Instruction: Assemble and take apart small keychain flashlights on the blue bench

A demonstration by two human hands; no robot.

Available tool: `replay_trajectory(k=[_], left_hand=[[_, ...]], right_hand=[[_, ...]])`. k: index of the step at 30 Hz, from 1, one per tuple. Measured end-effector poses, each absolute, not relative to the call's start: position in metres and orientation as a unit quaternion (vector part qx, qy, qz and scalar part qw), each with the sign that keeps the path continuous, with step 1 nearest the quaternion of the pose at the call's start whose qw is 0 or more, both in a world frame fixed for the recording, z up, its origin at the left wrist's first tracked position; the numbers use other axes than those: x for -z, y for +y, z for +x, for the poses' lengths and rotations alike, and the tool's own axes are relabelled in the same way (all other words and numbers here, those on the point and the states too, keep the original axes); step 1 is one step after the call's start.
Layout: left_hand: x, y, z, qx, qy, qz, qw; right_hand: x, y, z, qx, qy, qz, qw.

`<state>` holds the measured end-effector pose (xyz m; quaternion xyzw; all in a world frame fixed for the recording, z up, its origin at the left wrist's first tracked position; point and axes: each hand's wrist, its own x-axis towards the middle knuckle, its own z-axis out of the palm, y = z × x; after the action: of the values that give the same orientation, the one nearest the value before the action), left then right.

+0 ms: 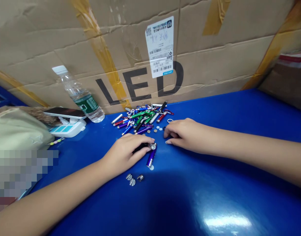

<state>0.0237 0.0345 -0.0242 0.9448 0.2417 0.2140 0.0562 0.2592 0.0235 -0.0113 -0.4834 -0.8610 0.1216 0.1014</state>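
Between the thumb and fingers of my left hand (127,149) is a small silver round-ended piece (153,147); the rest of it is hidden by the hand. Just below those fingertips a purple mini flashlight (151,158) lies on the blue table, with a flat silver disc (151,167) at its lower end. My right hand (183,134) rests on the table to the right, fingers curled and thumb near the index fingertip; what they hold, if anything, is hidden. A silver clip ring (170,120) shows just behind it. Several small round discs (155,131) lie between the hands and the pile.
A pile of colored mini flashlights (142,118) lies against a large cardboard box (201,62). At left stand a water bottle (87,104), a phone (64,112) on a white power strip (69,128), and a pale bag (20,129). Several metal caps (132,182) lie nearer me.
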Motion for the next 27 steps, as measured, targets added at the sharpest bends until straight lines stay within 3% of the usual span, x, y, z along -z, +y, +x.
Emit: replay_trajectory(k=[20, 27], left_hand=[[0.024, 0.035, 0.025, -0.208, 0.230, 0.949, 0.053], [0.025, 0.034, 0.024, -0.202, 0.239, 0.948, 0.057]], right_hand=[[0.002, 0.020, 0.260, -0.174, -0.853, -0.491, 0.033], [0.000, 0.011, 0.251, -0.267, -0.838, -0.451, 0.150]])
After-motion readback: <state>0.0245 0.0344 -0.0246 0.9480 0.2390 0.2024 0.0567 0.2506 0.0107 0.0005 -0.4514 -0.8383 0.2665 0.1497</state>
